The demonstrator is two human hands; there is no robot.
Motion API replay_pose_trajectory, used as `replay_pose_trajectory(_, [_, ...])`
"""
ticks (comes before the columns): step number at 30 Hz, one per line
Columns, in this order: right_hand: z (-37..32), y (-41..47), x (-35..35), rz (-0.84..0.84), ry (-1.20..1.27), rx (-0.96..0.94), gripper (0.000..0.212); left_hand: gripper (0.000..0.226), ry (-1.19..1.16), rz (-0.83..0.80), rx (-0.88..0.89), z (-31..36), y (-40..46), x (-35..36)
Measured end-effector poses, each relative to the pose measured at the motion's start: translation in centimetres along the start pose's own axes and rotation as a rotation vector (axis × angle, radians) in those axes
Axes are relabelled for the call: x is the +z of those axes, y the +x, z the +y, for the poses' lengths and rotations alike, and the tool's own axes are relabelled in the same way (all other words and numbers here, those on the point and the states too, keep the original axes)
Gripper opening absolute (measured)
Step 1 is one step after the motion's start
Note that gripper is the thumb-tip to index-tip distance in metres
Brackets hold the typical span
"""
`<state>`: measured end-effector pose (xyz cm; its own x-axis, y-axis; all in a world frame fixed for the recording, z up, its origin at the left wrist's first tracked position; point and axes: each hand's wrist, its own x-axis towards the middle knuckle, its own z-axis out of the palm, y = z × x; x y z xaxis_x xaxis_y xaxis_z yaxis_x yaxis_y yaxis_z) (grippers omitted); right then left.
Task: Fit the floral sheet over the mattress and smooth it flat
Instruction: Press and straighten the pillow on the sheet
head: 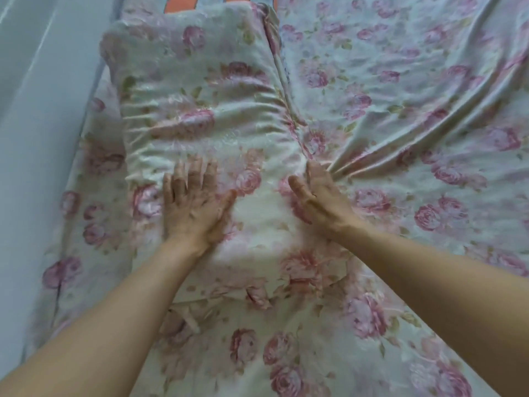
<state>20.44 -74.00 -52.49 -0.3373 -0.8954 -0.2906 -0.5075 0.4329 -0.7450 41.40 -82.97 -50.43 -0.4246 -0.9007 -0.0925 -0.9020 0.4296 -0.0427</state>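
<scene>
The floral sheet (400,90), pale with pink roses, covers the mattress across the whole view. A raised, pillow-like bulk in matching floral cloth (197,90) lies on it at the upper left. My left hand (194,204) lies flat on this bulk with fingers spread and straight. My right hand (317,193) presses edge-on along the bulk's right side, fingers straight and pushed into the cloth. Folds fan out to the right from my right fingertips. The mattress itself is hidden under the cloth.
A pale wall or curtain (34,110) runs down the left side, close to the bed's edge. An orange and blue striped cloth (180,2) shows at the top behind the raised bulk. Long wrinkles cross the sheet at the right.
</scene>
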Motion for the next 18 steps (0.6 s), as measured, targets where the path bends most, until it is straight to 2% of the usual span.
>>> replay_pose_trajectory(4, [-1.9,1.7,0.8,-0.028,0.062,0.198,0.099,0.078,-0.15,0.066,-0.231,-3.8,-0.1,-0.7])
replay_pose_trajectory(7, [-3.3,2.5,1.0,0.025,0.19,0.368,0.123,0.089,-0.535,0.089,-0.47,-5.9,0.0,-0.9])
replay_pose_trajectory(9, [-4.1,2.4,0.4,0.05,0.33,0.469,0.107,0.092,-0.826,0.072,-0.588,-7.5,0.0,-0.2])
replay_pose_trajectory(11, [-4.8,1.8,-0.2,0.0,0.483,0.498,0.076,0.096,-1.063,0.031,-0.675,-9.0,-0.3,0.2])
replay_pose_trajectory(13, [-5.4,1.1,-0.7,-0.084,0.528,0.486,0.055,0.085,-1.274,-0.028,-0.715,-10.3,-0.6,0.3])
replay_pose_trajectory(16, [-6.6,0.1,-1.0,-0.155,0.557,0.501,0.03,0.083,-1.534,-0.228,-0.718,-11.6,-1.1,0.2])
replay_pose_trajectory(18, [-6.7,-0.3,-1.0,-0.122,0.573,0.497,0.02,0.077,-1.604,-0.29,-0.665,-11.9,-1.4,0.0])
